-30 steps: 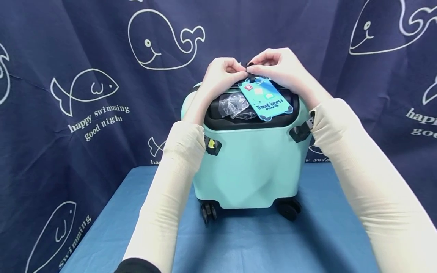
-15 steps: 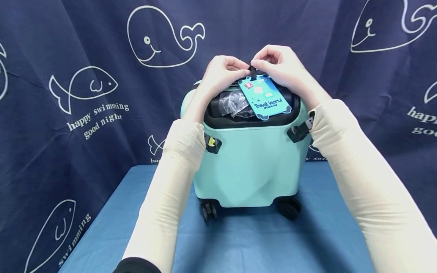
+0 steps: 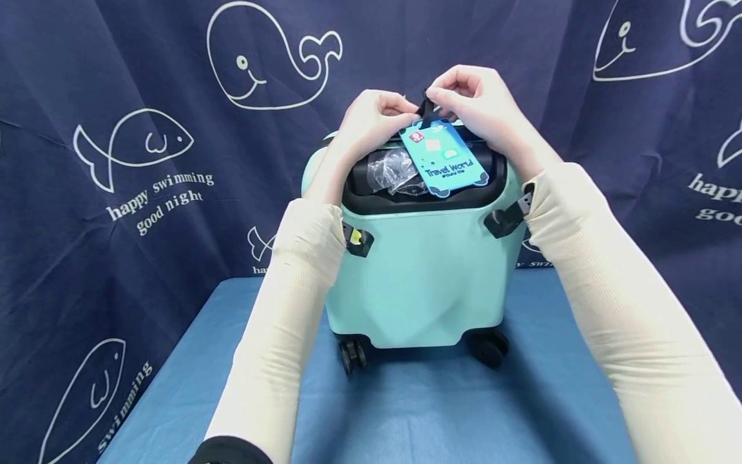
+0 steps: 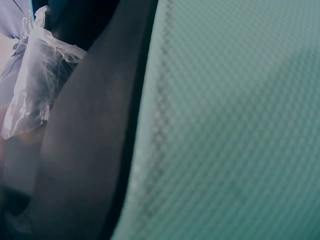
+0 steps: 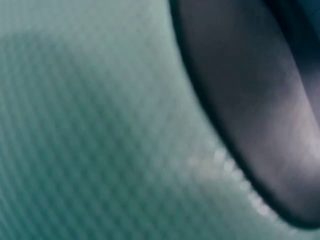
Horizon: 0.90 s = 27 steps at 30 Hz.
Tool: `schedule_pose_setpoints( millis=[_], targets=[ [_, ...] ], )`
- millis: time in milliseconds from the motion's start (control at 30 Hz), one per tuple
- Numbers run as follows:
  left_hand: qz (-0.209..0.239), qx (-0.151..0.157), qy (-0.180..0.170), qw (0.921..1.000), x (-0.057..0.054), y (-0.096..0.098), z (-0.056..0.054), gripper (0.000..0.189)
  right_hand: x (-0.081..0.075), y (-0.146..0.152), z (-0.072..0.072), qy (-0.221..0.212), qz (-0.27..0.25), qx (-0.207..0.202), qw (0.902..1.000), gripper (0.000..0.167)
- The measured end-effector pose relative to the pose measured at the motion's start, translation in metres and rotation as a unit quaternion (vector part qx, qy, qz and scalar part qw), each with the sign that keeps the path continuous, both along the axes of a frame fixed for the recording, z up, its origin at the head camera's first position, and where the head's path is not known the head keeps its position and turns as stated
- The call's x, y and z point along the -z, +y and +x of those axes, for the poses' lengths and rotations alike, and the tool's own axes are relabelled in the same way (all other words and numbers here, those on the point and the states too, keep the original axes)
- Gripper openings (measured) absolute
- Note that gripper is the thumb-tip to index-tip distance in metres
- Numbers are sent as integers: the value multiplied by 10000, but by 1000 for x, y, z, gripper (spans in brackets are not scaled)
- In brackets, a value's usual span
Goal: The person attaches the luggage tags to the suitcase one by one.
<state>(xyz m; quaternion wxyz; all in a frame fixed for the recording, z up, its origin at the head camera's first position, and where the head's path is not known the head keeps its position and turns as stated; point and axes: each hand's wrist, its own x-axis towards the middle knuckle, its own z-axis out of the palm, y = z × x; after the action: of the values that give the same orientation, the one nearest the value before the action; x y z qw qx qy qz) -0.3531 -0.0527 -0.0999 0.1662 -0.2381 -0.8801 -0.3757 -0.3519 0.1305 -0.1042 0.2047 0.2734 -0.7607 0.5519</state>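
Note:
A mint-green suitcase [image 3: 426, 277] stands upright on its wheels in the head view. Over its black top recess hangs a blue luggage tag [image 3: 446, 161] lettered "Travel World". My right hand [image 3: 484, 106] pinches the upper end of the tag's black strap [image 3: 428, 115] between thumb and forefinger. Just left of it, my left hand [image 3: 371, 125] pinches the strap lower down, at the suitcase's top edge. Crumpled clear plastic [image 4: 42, 75] covers part of the handle area in the left wrist view. Only the green shell [image 5: 90, 135] and black recess [image 5: 250, 95] fill the right wrist view; neither hand shows there.
Blue cloth [image 3: 394, 412] covers the table under the suitcase. Behind it hangs a dark blue curtain [image 3: 232, 167] with white whale and fish drawings. Wrist camera mounts [image 3: 504, 221] sit close in front of the suitcase.
The right hand has moved up a little, drawing more of the black strap into sight above the tag. The left hand stays close beside it. The view has shifted slightly.

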Motion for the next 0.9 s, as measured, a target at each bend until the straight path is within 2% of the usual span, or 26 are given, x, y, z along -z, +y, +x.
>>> schedule_pose_setpoints(
  millis=[333,533,900],
  targets=[
    [-152,-69,86,9998,-1,1,0,19,-3,2,2,-291,224,29,9993,8],
    [-86,-10,133,9999,2,1,0,19,-1,2,2,-269,618,267,9974,12],
    [-22,29,160,9999,3,2,1,18,0,2,3,-265,674,261,9970,13]
  ],
)
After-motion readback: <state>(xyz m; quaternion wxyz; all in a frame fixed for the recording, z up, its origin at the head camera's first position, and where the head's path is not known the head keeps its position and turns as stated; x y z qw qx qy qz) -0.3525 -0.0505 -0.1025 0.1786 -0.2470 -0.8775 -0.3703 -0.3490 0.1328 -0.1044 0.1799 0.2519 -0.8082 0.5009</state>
